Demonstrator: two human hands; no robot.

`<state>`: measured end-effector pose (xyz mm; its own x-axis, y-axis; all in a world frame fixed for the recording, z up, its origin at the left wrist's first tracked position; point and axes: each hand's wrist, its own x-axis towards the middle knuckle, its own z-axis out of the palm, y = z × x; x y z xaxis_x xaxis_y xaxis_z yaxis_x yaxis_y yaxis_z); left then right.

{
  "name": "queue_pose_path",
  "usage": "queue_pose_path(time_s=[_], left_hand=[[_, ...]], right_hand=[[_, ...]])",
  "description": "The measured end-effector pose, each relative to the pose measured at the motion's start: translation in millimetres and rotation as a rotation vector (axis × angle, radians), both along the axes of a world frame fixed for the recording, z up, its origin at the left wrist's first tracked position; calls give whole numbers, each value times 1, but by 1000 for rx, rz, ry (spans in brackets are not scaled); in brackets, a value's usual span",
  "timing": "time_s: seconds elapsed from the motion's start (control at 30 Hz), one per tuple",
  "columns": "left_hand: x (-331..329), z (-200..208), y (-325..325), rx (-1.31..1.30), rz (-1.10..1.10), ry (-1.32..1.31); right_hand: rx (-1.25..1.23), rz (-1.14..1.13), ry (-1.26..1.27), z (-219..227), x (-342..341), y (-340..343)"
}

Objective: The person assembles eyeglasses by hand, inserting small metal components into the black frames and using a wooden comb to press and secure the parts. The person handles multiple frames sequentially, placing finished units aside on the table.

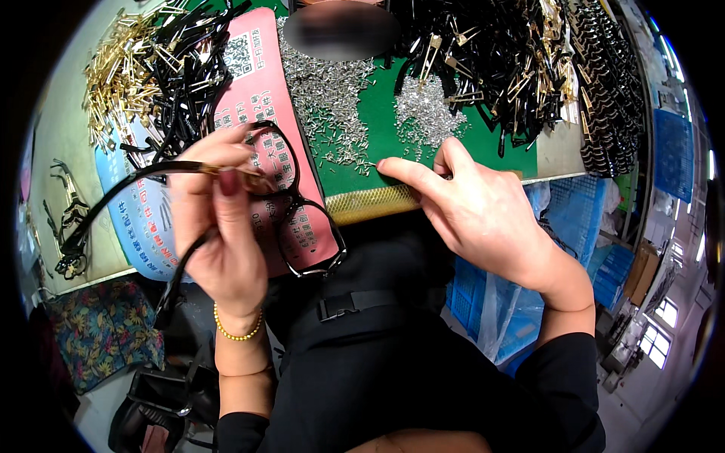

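"Where are the glasses (pixel 293 198)?"

"Gripped in my left fingers (pixel 235 210), by the desk's (pixel 384 98) edge."

"And the right fingers (pixel 414 175)?"

"At the silver screws (pixel 332 106); whether pinching one, I can't tell."

A pale table (pixel 60 128) carries lots of little bits, and a pink sheet (pixel 245 106) with dark print lies on it. Left of the pink sheet are a blue sheet (pixel 132 226), a heap of black and gold glasses arms (pixel 155 72) and, farther left, some folded glasses (pixel 73 234). Right of the pink sheet is a green mat (pixel 495 155) with silver screws (pixel 332 106), a pile of tiny shiny bits (pixel 427 113) (like spilled sugar) and, farther right, more black and gold arms (pixel 502 64)
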<state>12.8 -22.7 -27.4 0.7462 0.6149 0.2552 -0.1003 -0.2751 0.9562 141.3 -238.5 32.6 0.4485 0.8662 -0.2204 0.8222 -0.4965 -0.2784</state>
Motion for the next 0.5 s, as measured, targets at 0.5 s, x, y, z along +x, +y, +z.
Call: queue_pose_path(time_s=[0.5], left_hand=[[1, 7, 22, -248, -151, 324]], right_hand=[[-16, 20, -10, -1, 2, 1]])
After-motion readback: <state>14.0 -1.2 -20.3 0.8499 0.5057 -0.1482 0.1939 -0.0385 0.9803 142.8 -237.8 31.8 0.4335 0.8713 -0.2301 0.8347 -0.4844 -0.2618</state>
